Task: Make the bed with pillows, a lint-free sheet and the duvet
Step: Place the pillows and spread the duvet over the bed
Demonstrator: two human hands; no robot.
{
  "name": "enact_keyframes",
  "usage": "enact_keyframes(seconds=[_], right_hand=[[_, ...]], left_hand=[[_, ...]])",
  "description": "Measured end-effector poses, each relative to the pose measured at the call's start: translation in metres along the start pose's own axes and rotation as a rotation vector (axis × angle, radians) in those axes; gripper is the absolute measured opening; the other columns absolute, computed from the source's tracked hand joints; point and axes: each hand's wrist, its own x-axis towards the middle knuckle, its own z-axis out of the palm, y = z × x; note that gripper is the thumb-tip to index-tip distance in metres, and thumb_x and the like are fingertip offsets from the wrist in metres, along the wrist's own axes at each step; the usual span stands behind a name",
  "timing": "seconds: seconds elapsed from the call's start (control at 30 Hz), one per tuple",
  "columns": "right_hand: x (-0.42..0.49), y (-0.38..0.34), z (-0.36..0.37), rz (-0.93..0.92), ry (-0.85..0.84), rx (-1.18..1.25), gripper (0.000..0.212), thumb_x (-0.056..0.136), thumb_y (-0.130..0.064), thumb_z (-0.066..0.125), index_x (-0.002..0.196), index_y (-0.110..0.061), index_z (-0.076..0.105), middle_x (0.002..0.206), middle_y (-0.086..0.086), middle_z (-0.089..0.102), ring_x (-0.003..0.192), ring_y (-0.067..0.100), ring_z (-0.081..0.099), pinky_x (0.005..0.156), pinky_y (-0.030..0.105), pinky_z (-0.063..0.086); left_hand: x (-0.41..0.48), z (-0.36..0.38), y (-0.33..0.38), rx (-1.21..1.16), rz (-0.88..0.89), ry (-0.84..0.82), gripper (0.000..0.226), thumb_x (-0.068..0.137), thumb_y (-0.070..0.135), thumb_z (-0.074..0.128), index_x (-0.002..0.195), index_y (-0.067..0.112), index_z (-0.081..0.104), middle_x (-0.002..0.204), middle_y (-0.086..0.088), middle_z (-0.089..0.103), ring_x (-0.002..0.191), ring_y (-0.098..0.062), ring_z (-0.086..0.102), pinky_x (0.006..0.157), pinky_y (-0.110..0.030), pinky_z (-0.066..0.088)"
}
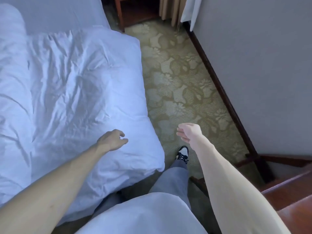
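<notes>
A white, wrinkled duvet [72, 92] covers the bed at the left and hangs over its right edge. At the top left a white pillow [11, 21] lies against more white bedding [59, 12] at the head. My left hand [112, 140] hovers just above the duvet near its lower right corner, fingers loosely curled and holding nothing. My right hand [189, 132] is out over the carpet beside the bed, fingers apart and empty.
A green floral carpet [182, 85] fills the aisle between the bed and a grey wall [261, 65] with dark skirting. A wooden nightstand [136, 12] and curtains [172, 9] stand at the far end. Dark wooden furniture [290, 191] is at the lower right. My foot [182, 153] stands beside the bed.
</notes>
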Motion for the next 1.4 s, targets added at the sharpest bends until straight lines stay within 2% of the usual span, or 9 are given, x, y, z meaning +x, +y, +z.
enact_keyframes(seconds=[0.27,0.37,0.47,0.63,0.77,0.97,1.13,1.33,1.4], right_hand=[[0.090,-0.129,-0.104,0.030,-0.057,-0.103,0.012,0.097,-0.006,0.061,0.092,-0.015,0.067,0.113,0.008,0.074,0.098,0.018,0.074,0.100,0.040,0.053],[0.113,-0.178,-0.119,-0.007,-0.069,-0.140,0.009,0.097,-0.008,0.063,0.100,-0.014,0.069,0.110,0.008,0.075,0.097,0.018,0.074,0.096,0.038,0.055],[0.135,-0.229,-0.112,-0.058,-0.105,-0.221,0.015,0.094,-0.009,0.065,0.106,-0.014,0.072,0.108,0.014,0.076,0.110,0.031,0.071,0.102,0.045,0.054],[0.173,-0.318,-0.056,-0.168,-0.228,-0.458,0.014,0.094,-0.015,0.069,0.107,-0.016,0.072,0.108,0.006,0.076,0.098,0.015,0.074,0.077,0.026,0.058],[0.214,-0.393,0.010,-0.237,-0.341,-0.651,0.016,0.094,-0.019,0.070,0.109,-0.016,0.072,0.110,0.011,0.076,0.106,0.020,0.072,0.095,0.036,0.058],[0.275,-0.493,0.117,-0.346,-0.427,-0.882,0.018,0.091,-0.024,0.074,0.108,-0.019,0.069,0.111,0.013,0.074,0.108,0.026,0.070,0.100,0.046,0.056],[0.320,-0.553,0.177,-0.437,-0.542,-1.169,0.033,0.092,-0.036,0.073,0.121,-0.023,0.064,0.106,-0.005,0.066,0.089,0.012,0.061,0.067,0.026,0.045],[0.389,-0.593,0.237,-0.518,-0.783,-1.345,0.050,0.090,-0.043,0.074,0.132,-0.020,0.059,0.116,-0.010,0.060,0.106,0.014,0.058,0.093,0.035,0.049],[0.403,-0.601,0.245,-0.537,-0.819,-1.370,0.050,0.090,-0.043,0.074,0.132,-0.020,0.059,0.115,-0.011,0.060,0.101,0.010,0.058,0.090,0.033,0.049]], left_hand=[[0.037,-0.041,0.138,-0.176,-0.110,0.021,0.053,0.098,0.044,0.059,0.145,0.021,0.055,0.145,-0.004,0.056,0.131,-0.022,0.054,0.107,-0.035,0.043],[0.057,-0.062,0.170,-0.248,-0.119,0.037,0.053,0.097,0.043,0.060,0.144,0.019,0.056,0.145,-0.004,0.056,0.130,-0.022,0.054,0.108,-0.036,0.044],[0.085,-0.088,0.185,-0.410,-0.143,0.090,0.052,0.096,0.043,0.062,0.142,0.018,0.058,0.141,-0.001,0.058,0.127,-0.020,0.056,0.104,-0.033,0.044],[0.138,-0.108,0.185,-0.900,-0.236,0.201,0.033,0.094,0.042,0.067,0.117,0.018,0.069,0.120,0.005,0.065,0.115,-0.019,0.061,0.102,-0.038,0.049],[0.189,-0.115,0.190,-1.264,-0.355,0.280,0.028,0.093,0.038,0.071,0.100,0.011,0.067,0.104,-0.004,0.067,0.094,-0.021,0.065,0.085,-0.035,0.054],[0.254,-0.148,0.204,-1.678,-0.504,0.386,0.031,0.095,0.040,0.071,0.113,0.014,0.068,0.119,-0.005,0.070,0.107,-0.017,0.069,0.087,-0.032,0.054],[0.278,-0.160,0.241,-2.049,-0.722,0.519,0.042,0.095,0.034,0.072,0.125,0.005,0.065,0.121,-0.010,0.071,0.105,-0.022,0.069,0.079,-0.029,0.055],[0.331,-0.157,0.311,-2.340,-0.939,0.771,0.031,0.106,0.019,0.054,0.134,0.004,0.059,0.121,-0.007,0.068,0.109,-0.019,0.066,0.082,-0.023,0.056],[0.349,-0.156,0.338,-2.461,-0.974,0.839,0.022,0.106,0.024,0.056,0.122,0.011,0.062,0.111,-0.007,0.065,0.091,-0.015,0.063,0.079,-0.024,0.054]])
